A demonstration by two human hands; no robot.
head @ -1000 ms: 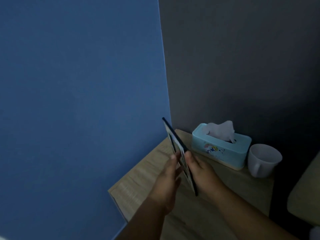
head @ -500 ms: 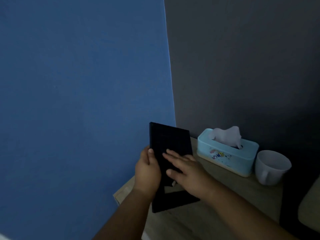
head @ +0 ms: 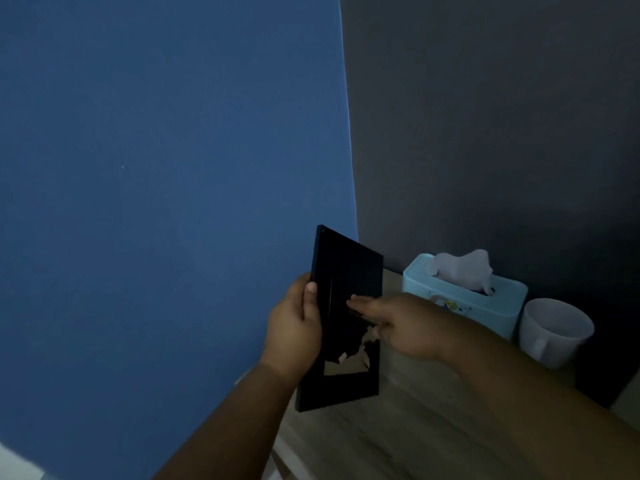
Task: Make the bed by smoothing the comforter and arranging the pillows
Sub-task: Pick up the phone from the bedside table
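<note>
A black picture frame (head: pixel 349 271) stands upright over the wooden bedside table (head: pixel 398 431), its dark back towards me, with a stand leg at the bottom. My left hand (head: pixel 296 327) grips the frame's left edge, thumb on the back. My right hand (head: pixel 398 322) reaches to the back of the frame, fingers straight and touching it near the stand. No bed, comforter or pillow is plainly in view.
A light-blue tissue box (head: pixel 464 303) with a tissue sticking out sits on the table against the dark grey wall. A white mug (head: pixel 554 330) stands right of it. A blue wall fills the left. A pale edge (head: pixel 627 400) shows at far right.
The frame turned from edge-on to showing its back. Since half a second ago my right hand slid lower and right on the back, its fingers now pointing left.
</note>
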